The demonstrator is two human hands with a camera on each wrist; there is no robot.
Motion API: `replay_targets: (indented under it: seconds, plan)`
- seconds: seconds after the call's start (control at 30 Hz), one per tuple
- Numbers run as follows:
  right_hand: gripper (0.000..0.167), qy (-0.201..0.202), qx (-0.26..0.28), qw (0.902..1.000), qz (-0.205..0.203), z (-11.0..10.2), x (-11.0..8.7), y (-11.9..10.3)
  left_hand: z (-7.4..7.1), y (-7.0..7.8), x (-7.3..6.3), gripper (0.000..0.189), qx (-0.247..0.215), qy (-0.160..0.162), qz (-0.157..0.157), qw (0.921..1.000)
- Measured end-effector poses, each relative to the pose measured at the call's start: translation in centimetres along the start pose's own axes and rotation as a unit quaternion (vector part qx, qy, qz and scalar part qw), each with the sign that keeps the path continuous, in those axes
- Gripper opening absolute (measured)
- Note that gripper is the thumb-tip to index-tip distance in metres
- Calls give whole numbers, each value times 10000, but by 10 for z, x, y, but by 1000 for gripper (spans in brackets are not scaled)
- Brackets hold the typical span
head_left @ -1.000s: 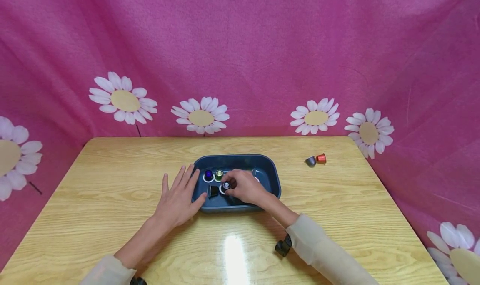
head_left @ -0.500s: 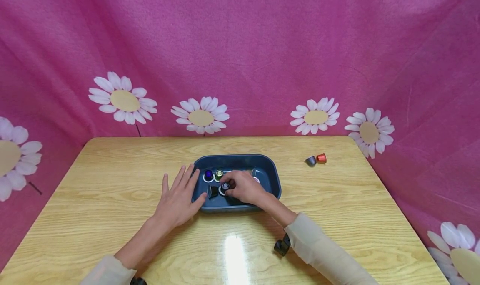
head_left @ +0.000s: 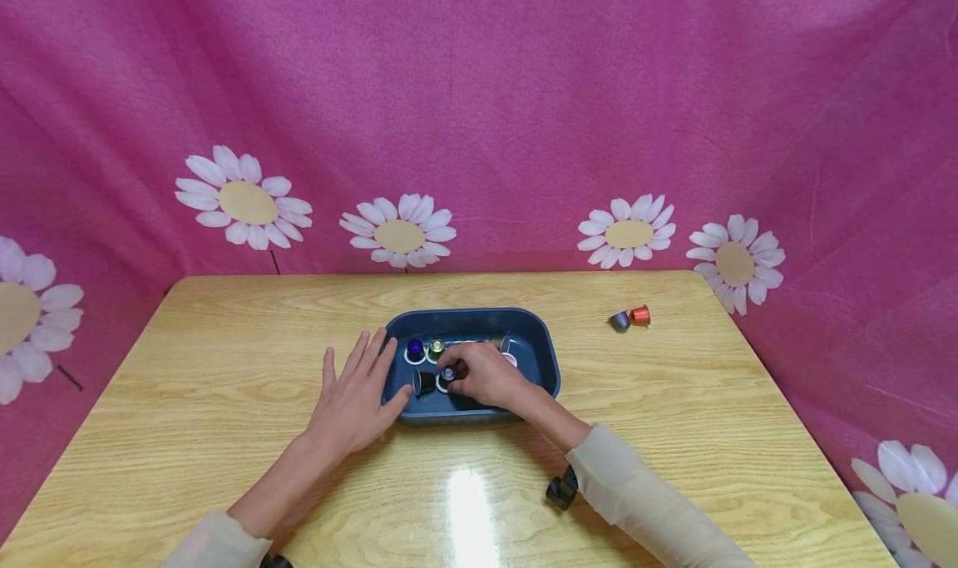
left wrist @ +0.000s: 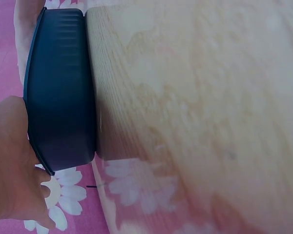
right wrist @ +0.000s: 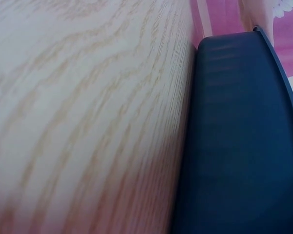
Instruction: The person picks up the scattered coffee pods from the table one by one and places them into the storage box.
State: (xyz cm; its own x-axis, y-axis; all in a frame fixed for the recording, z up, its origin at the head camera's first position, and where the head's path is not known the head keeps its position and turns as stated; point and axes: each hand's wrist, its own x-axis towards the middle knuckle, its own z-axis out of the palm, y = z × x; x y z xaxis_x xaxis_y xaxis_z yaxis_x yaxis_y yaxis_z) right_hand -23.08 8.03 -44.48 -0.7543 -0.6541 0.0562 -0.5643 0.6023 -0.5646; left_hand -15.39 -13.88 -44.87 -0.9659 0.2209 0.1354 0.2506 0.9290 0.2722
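Coffee capsules stand in a dark blue rectangular tray on the table. My right hand reaches into the tray, thumb and fingers pinching a dark coffee capsule that sits upright, its rim down. Just left of it a black capsule lies on its side. Behind stand a blue capsule and a green capsule. My left hand rests at the tray's left end, fingers spread and straight. In the left wrist view it touches the tray's rim. The right wrist view shows the tray's outer wall, not the hand's fingers.
Beyond my right hand, another capsule shows partly in the tray, the rest hidden. At the back right of the wooden table lie a grey capsule and a red capsule, side by side. A pink flowered cloth hangs behind.
The right hand has shifted very slightly left and nearer with the dark capsule, towards the black one on its side. The left hand stays in place.
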Motion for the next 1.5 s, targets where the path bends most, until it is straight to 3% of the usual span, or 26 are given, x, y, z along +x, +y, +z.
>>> replay_targets:
  seconds: [0.8, 1.07, 1.5]
  plan:
    - [28, -170, 9, 9998, -34, 1, 1, 0, 1, -1, 0, 75, -120, -19, 0, 9999]
    - [29, -148, -156, 9994, -276, 1, 1, 0, 1, -1, 0, 74, -110, 120, 63, 9998]
    - [28, -141, 11, 9999, -47, -2, 1, -1, 0, -1, 0, 74, -90, 63, 72, 9999]
